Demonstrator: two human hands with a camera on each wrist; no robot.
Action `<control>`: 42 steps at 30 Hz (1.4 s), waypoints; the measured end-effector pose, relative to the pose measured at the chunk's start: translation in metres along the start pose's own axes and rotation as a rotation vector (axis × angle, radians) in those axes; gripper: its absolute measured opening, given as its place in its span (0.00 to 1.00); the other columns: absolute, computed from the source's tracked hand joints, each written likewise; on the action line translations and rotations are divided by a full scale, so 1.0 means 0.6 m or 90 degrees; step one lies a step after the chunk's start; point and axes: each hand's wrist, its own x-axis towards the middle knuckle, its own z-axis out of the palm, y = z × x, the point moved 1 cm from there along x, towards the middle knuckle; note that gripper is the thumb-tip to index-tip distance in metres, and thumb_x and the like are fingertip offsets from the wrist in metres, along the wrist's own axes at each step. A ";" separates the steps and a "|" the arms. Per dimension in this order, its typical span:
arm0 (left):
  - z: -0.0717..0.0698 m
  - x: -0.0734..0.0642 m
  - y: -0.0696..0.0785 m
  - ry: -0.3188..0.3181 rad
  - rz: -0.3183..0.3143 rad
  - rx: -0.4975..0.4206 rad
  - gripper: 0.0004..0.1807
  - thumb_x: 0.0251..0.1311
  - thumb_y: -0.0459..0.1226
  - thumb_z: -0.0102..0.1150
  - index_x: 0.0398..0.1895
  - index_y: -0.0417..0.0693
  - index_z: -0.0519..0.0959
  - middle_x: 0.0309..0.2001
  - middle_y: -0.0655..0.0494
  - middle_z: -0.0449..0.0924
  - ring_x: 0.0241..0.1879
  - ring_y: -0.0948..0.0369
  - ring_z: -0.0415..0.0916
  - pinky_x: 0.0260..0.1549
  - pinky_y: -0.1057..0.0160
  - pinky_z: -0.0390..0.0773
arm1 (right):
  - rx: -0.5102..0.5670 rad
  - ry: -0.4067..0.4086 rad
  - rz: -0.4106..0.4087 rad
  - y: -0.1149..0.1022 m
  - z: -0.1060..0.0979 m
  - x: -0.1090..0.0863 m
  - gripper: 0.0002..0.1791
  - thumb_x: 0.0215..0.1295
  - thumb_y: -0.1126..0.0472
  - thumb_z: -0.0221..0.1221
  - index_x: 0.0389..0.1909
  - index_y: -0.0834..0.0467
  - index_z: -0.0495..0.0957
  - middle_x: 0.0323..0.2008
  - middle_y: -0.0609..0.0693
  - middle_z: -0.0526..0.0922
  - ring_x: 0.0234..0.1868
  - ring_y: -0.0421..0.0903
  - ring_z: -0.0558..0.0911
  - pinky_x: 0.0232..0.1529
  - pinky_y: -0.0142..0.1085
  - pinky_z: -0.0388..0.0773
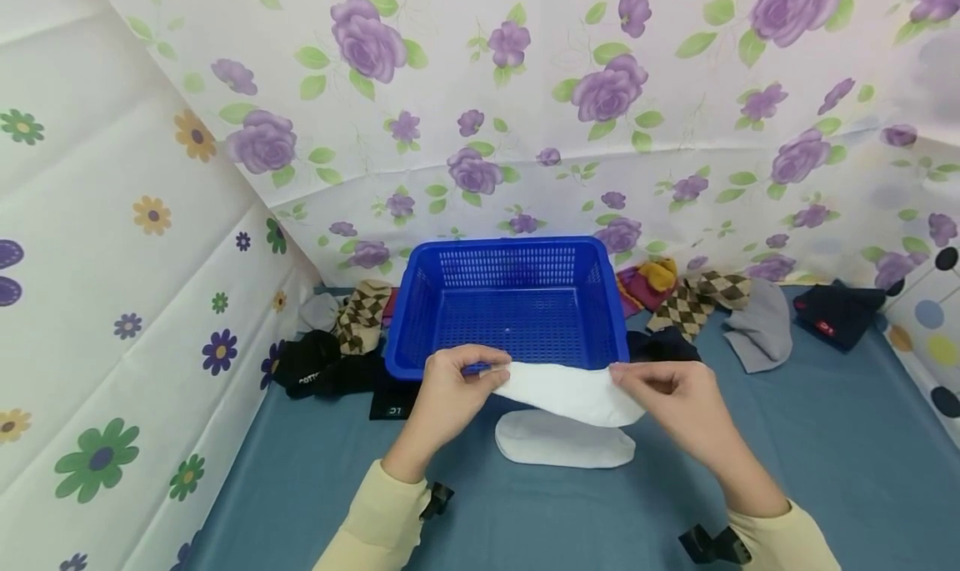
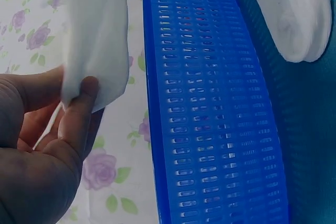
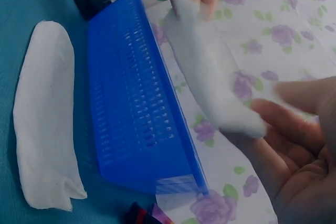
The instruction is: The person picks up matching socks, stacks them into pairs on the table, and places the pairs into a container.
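A white sock (image 1: 566, 392) is stretched level between my two hands, in front of the near rim of a blue plastic basket (image 1: 510, 304). My left hand (image 1: 457, 388) pinches one end between thumb and fingers; the left wrist view shows this grip on the sock (image 2: 100, 40) closely. At the other end, my right hand (image 1: 678, 400) holds the upper edge with its fingertips; its fingers are blurred in the right wrist view. A second white sock (image 1: 562, 442) lies flat on the blue-green cloth just below, touched by neither hand.
Left of the basket lie a black garment (image 1: 307, 363) and a brown checked piece (image 1: 363, 317). To its right are a maroon and yellow item (image 1: 645, 283), another checked piece (image 1: 686, 304), a grey one (image 1: 761, 325) and a dark one (image 1: 836, 313). Flowered sheets rise behind.
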 end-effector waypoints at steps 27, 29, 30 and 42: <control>0.011 -0.016 -0.002 -0.029 0.020 0.141 0.09 0.51 0.32 0.67 0.29 0.59 0.86 0.54 0.62 0.79 0.59 0.62 0.72 0.42 0.66 0.80 | -0.173 0.015 -0.063 0.006 0.013 -0.012 0.16 0.52 0.72 0.64 0.34 0.47 0.85 0.49 0.50 0.83 0.47 0.49 0.83 0.38 0.41 0.82; 0.012 -0.019 -0.003 -0.031 0.012 0.144 0.09 0.51 0.32 0.67 0.29 0.59 0.86 0.54 0.61 0.79 0.58 0.62 0.73 0.42 0.66 0.80 | -0.182 0.018 -0.083 0.007 0.013 -0.014 0.16 0.52 0.72 0.64 0.33 0.46 0.85 0.50 0.49 0.82 0.47 0.48 0.83 0.38 0.41 0.82; 0.012 -0.020 -0.004 -0.033 0.007 0.144 0.09 0.51 0.33 0.67 0.29 0.59 0.86 0.55 0.60 0.79 0.58 0.62 0.73 0.41 0.67 0.80 | -0.186 0.024 -0.097 0.007 0.013 -0.015 0.17 0.51 0.72 0.64 0.33 0.45 0.85 0.50 0.48 0.82 0.47 0.47 0.83 0.37 0.40 0.82; 0.013 -0.030 -0.001 -0.114 0.069 0.152 0.10 0.53 0.31 0.65 0.32 0.59 0.86 0.56 0.62 0.77 0.40 0.68 0.78 0.29 0.72 0.77 | -0.181 0.030 -0.195 0.009 0.007 -0.020 0.22 0.48 0.79 0.63 0.31 0.45 0.85 0.40 0.37 0.79 0.42 0.39 0.80 0.34 0.27 0.78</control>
